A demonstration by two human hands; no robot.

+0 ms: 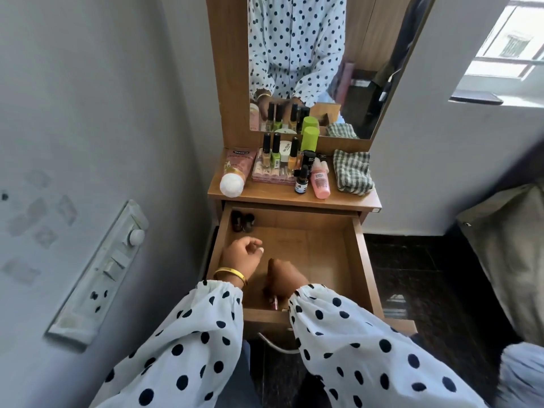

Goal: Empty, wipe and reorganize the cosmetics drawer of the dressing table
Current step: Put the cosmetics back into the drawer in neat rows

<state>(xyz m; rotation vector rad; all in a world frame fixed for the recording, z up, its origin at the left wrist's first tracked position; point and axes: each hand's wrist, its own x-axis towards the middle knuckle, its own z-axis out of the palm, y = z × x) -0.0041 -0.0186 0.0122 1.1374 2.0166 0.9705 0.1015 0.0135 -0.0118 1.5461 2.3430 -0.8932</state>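
Polka-dotted white sleeves fill the near edge of the view, and both arms reach from them into the open wooden drawer (360, 254) of the dressing table. The right hand (282, 278) is down at the drawer's near edge, knuckles up, its fingers turned under and away from the camera, so I cannot tell whether they are closed on anything. A small pinkish slim item (276, 301) shows just below that hand, against the front wall; whether the fingers hold it is hidden. The left hand (243, 254), with a gold bangle at its wrist, hovers above the drawer floor towards the left side, fingers loosely curled and holding nothing.

Two small dark bottles (243, 220) stand together in the far left corner of the drawer, apparently the last things left inside besides the pink item. They lie straight ahead of the left hand, further from the person, and stand upright, so their long axes are vertical. The left hand is clearly the nearer one; the right is well apart from them, across and nearer the person.

Most cosmetics already sit on the wooden counter (265, 195) above, next to a folded green checked cloth (351, 172), so emptying looks nearly done and wiping has not begun.
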